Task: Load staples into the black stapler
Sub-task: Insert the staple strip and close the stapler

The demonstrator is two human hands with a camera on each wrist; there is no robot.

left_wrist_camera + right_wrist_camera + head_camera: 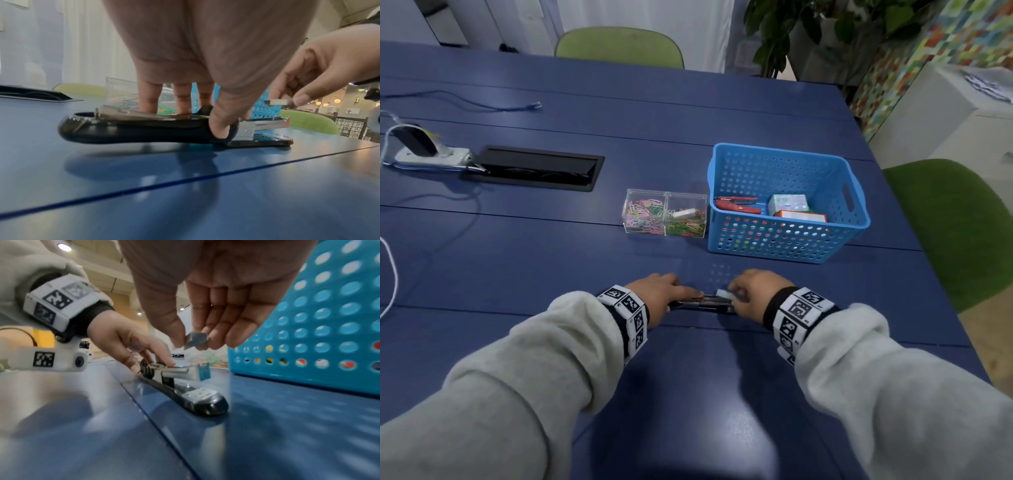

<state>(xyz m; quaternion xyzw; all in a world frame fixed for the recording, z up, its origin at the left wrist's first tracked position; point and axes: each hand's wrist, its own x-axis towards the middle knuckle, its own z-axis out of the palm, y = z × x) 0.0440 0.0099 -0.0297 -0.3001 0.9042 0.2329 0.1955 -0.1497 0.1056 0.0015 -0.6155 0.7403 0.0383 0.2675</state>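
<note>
The black stapler (702, 304) (131, 129) (191, 395) lies on the blue table (517, 246) near its front edge, with its metal staple tray (267, 125) (180, 372) slid out. My left hand (664, 291) (218, 126) (131, 345) grips the stapler's body, thumb on the near side and fingers behind. My right hand (750, 294) (308, 91) (195, 337) pinches a strip of staples (723, 293) (276, 102) (195, 339) just above the tray's end.
A blue perforated basket (787, 240) (329, 321) with a red stapler (736, 205) and small boxes (789, 205) stands behind the hands. Left of it is a clear box of coloured paper clips (664, 214). A cable hatch (537, 168) and power strip (431, 154) lie far left.
</note>
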